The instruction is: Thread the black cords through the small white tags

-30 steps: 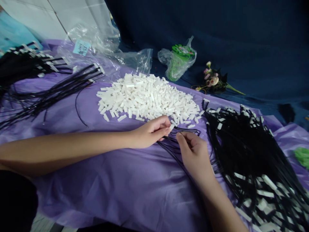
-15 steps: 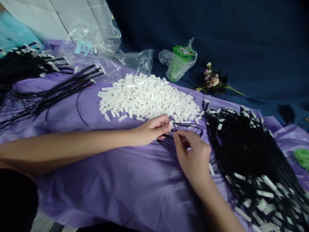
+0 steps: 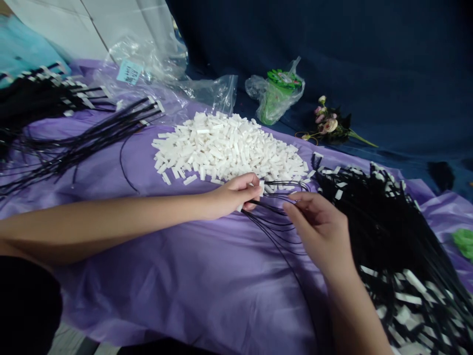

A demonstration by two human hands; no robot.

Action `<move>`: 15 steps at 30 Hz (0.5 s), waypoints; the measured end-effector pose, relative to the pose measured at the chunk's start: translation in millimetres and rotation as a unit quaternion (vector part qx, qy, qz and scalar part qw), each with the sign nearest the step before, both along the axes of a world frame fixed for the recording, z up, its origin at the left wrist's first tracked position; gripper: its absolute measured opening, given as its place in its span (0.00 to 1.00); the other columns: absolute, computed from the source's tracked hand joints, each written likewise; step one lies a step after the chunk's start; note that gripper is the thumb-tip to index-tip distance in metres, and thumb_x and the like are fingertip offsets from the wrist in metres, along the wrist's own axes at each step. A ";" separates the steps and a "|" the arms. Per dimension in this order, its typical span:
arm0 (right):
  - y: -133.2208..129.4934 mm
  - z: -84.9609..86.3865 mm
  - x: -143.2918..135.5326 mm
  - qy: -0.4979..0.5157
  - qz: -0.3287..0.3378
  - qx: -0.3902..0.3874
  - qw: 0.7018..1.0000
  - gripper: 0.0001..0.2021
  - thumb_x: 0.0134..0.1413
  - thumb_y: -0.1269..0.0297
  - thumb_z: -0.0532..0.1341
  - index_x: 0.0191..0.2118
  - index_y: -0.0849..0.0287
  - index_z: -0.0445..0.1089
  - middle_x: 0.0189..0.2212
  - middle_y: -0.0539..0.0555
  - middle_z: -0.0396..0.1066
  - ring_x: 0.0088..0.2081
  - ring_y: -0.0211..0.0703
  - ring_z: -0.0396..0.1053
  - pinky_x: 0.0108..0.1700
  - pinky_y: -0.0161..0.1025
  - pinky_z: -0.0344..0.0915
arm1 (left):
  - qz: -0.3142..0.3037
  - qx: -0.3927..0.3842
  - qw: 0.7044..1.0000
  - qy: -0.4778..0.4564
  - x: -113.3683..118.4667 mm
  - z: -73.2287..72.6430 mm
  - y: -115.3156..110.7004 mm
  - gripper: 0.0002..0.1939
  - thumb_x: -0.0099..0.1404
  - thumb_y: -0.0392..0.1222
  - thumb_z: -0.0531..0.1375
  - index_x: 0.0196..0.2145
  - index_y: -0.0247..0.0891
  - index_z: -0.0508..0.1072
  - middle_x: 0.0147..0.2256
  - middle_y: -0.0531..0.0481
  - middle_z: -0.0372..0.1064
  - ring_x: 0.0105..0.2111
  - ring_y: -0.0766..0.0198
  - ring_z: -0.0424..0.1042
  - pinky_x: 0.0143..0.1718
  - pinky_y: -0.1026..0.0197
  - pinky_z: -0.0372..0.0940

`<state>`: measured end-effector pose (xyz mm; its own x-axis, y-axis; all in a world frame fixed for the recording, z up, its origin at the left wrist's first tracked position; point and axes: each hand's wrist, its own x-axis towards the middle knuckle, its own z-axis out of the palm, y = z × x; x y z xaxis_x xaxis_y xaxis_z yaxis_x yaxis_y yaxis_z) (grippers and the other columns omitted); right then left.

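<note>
My left hand (image 3: 232, 195) pinches a small white block (image 3: 261, 188) together with the looped ends of thin black cords (image 3: 286, 185), just in front of a big heap of white blocks (image 3: 227, 148). My right hand (image 3: 320, 228) sits a little to the right, fingers pinched on one black cord (image 3: 275, 209) that runs down toward me. A large pile of black cords with white blocks fitted (image 3: 391, 241) lies beside my right hand.
A purple plastic sheet (image 3: 177, 276) covers the table. More black cords (image 3: 62, 128) lie at the far left. Clear plastic bags (image 3: 166, 74), a green item in a bag (image 3: 278, 93) and a small artificial flower sprig (image 3: 328, 123) lie behind, against dark blue cloth.
My right hand has slid to the right and slightly back along the cord. My left hand has stayed put with the white block and cord loops.
</note>
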<state>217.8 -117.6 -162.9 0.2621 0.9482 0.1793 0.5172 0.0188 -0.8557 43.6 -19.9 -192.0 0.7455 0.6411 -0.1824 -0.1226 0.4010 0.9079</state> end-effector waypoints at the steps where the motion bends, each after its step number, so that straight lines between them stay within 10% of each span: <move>1: -0.4 2.9 6.7 0.037 -0.001 -0.010 0.999 0.10 0.53 0.62 0.65 0.40 0.58 0.71 0.23 0.47 0.66 0.19 0.32 0.60 0.19 0.30 0.56 | 0.008 -0.017 1.000 -0.009 0.2 0.1 0.3 0.10 0.65 0.41 0.57 0.29 0.37 0.59 0.24 0.58 0.54 0.21 0.76 0.55 0.25 0.67 0.49; 8: -7.2 15.3 34.3 0.124 -0.001 0.006 0.992 0.07 0.51 0.66 0.67 0.38 0.56 0.73 0.24 0.47 0.65 0.22 0.31 0.63 0.22 0.28 0.60 | 0.030 -0.093 0.995 -0.038 1.1 3.1 1.1 0.12 0.63 0.38 0.59 0.26 0.35 0.58 0.23 0.57 0.55 0.21 0.76 0.56 0.25 0.69 0.51; 15: -20.2 29.1 21.2 0.128 0.200 -0.073 0.969 0.04 0.51 0.69 0.67 0.33 0.54 0.74 0.23 0.46 0.71 0.21 0.30 0.67 0.22 0.26 0.63 | 0.057 -0.106 0.992 -0.044 2.4 2.9 1.7 0.11 0.63 0.36 0.59 0.26 0.35 0.60 0.22 0.57 0.54 0.20 0.76 0.55 0.24 0.70 0.50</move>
<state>239.1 -137.8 -133.8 -0.1142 0.9934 0.0133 0.2647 0.0433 -0.9634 46.0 -18.2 -189.1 0.6895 0.6764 -0.2588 -0.2535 0.5602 0.7886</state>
